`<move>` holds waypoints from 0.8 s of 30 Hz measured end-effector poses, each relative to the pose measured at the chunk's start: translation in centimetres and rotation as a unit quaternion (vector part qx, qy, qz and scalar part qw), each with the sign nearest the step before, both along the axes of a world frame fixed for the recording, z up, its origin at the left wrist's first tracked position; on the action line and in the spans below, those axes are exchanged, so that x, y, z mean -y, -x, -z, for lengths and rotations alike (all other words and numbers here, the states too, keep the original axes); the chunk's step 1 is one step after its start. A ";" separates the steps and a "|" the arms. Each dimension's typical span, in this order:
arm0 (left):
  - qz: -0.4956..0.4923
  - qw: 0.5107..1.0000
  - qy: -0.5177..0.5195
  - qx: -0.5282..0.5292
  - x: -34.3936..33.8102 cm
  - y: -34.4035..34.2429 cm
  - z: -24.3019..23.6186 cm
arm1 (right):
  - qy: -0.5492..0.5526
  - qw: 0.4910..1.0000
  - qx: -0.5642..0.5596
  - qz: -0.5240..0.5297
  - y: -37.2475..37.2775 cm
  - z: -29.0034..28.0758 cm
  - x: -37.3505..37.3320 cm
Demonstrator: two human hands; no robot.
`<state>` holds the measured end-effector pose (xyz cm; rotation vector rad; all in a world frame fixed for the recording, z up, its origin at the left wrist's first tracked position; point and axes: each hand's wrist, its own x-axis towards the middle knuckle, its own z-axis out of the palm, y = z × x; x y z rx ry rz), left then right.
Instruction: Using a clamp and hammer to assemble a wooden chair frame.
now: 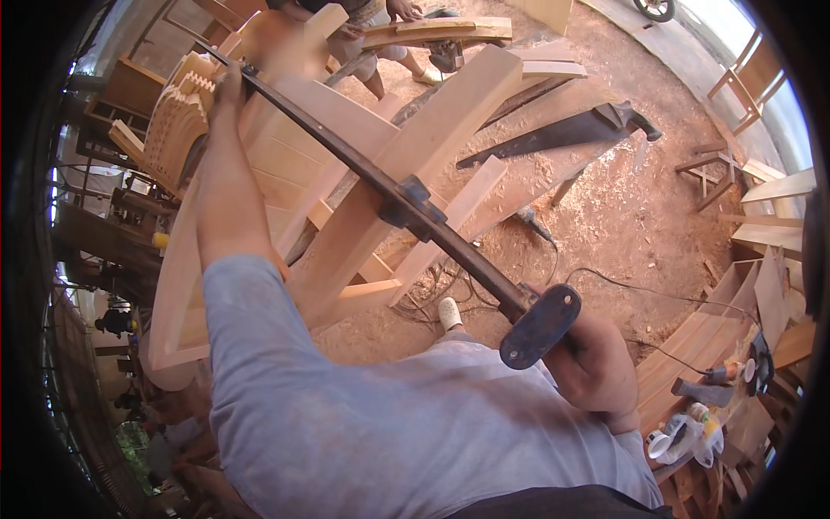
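Note:
A long dark metal bar clamp [337, 147] runs slantwise across a pale wooden frame [432, 130]. Its sliding block [413, 208] sits over the thick plank in the middle. Far out on the left, my left hand [227, 93] is closed around the bar's far end, with the arm stretched out. My right hand [592, 359] is closed at the near end, just behind a dark oval plate [540, 327] with holes. That plate partly hides the right fingers. Curved, notched wooden pieces [177, 117] stand beside my left hand.
A handsaw [553, 138] lies on a board beyond the frame. A corded power tool [538, 227] rests on the shavings-covered floor, its cable trailing right. Another person's hand [404, 10] is at a curved workpiece [441, 33]. Planks [692, 346] and plastic bags [683, 439] are at right.

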<state>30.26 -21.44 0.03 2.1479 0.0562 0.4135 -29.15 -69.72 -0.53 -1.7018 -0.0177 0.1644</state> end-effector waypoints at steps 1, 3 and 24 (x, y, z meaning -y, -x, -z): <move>0.009 1.000 0.010 -0.003 0.3 0.4 0.0 | 0.008 1.000 0.004 0.004 0.0 0.1 0.1; 0.004 0.999 -0.030 0.016 0.9 1.5 -0.1 | -0.012 1.000 -0.015 0.008 -0.1 0.2 0.2; 0.008 0.993 -0.106 0.060 -0.3 1.0 0.6 | -0.084 0.996 0.023 0.021 0.2 1.3 -0.3</move>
